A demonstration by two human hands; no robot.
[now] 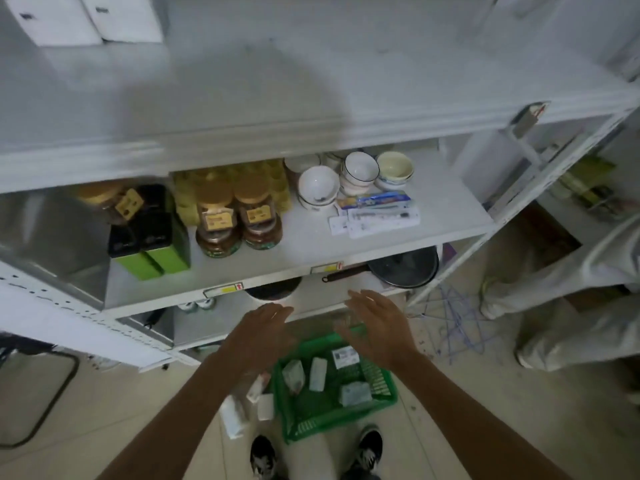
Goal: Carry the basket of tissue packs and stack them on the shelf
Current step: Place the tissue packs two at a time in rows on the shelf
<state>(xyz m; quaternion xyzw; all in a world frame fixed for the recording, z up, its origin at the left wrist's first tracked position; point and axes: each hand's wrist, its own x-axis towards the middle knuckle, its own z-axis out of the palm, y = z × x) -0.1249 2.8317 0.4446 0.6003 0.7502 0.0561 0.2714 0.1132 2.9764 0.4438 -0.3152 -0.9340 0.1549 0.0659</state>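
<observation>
Green basket (379,375) on floor beneath both hands (263,327) (375,325), fingers spread, empty.

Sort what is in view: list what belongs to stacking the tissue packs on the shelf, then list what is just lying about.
For the job:
green basket
tissue packs
shelf
left hand, open
right hand, open

Lying about:
jars
bowls
green tins
frying pan
blue wire hangers

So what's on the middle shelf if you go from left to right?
Green boxes → brown jars → white bowls → flat packets, lying in front of the bowls at the right.
</observation>
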